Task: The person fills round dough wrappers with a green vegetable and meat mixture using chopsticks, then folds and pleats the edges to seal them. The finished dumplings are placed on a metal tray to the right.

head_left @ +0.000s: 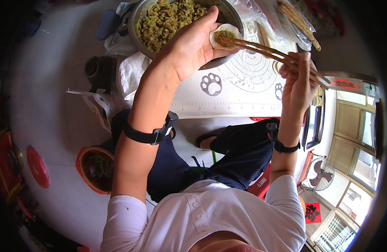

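Observation:
My left hand (196, 44) holds a round dumpling wrapper (226, 37) on its palm and fingers, with a small mound of green-brown filling on the wrapper. My right hand (299, 80) grips a pair of wooden chopsticks (269, 52), whose tips touch the filling. Behind my left hand stands a metal bowl (134, 34) full of chopped filling. Beneath both hands lies a white pastry mat (187, 94) with paw prints, a ruler edge and circles dusted with flour. Small pale dough rounds (277, 67) are partly hidden behind my right hand.
Beyond the mat are a plastic bag (262, 15) and a bundle of wooden chopsticks (295, 20). A dark tray (314, 126) with pale pieces at its far end stands to the right. An orange-rimmed pot (83, 176) sits on the left, and a fan (320, 173) stands at the right.

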The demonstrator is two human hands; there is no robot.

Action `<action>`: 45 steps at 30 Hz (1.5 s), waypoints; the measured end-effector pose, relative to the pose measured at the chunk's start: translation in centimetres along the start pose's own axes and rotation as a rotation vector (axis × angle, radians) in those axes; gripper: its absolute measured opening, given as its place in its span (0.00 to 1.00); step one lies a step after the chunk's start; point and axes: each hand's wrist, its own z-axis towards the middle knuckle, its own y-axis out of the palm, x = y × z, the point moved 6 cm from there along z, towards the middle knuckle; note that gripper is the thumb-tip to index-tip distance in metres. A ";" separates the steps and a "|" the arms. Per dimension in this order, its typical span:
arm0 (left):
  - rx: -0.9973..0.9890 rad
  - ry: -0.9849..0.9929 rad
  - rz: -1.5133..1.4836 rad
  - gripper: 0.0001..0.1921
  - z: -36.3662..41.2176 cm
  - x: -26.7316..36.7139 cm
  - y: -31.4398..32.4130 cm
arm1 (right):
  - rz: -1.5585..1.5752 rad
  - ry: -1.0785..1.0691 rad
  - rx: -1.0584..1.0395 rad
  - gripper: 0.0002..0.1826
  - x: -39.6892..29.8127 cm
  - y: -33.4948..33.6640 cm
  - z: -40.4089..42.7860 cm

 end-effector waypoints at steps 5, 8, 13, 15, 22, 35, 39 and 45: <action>0.048 -0.175 -0.148 0.34 0.0 0.2 -0.2 | -0.146 -0.249 0.056 0.22 -2.3 0.8 -1.6; 0.017 -0.083 -0.185 0.30 -0.1 0.9 0.3 | -0.432 -0.579 -0.137 0.28 -4.4 3.6 -4.0; 0.019 -0.040 -0.175 0.30 0.0 0.7 0.2 | -0.596 -0.820 -0.359 0.25 -5.4 6.4 -5.5; -0.011 -0.033 -0.149 0.31 0.1 0.7 0.1 | -0.637 -0.808 -0.364 0.25 -5.4 6.6 -5.3; -0.023 -0.065 -0.089 0.33 0.1 0.7 0.1 | -0.662 -0.706 -0.363 0.22 -5.2 6.6 -5.0; 0.009 -0.086 -0.150 0.32 0.4 0.1 -0.6 | -0.657 -0.691 -0.293 0.15 -4.7 6.3 -5.4; 0.051 0.091 -0.024 0.27 0.4 0.3 -0.4 | -0.590 -0.642 -0.261 0.13 -4.4 6.0 -5.5; 0.134 0.019 -0.118 0.28 -0.3 1.0 0.3 | -0.520 -0.651 -0.223 0.13 -4.5 6.0 -5.3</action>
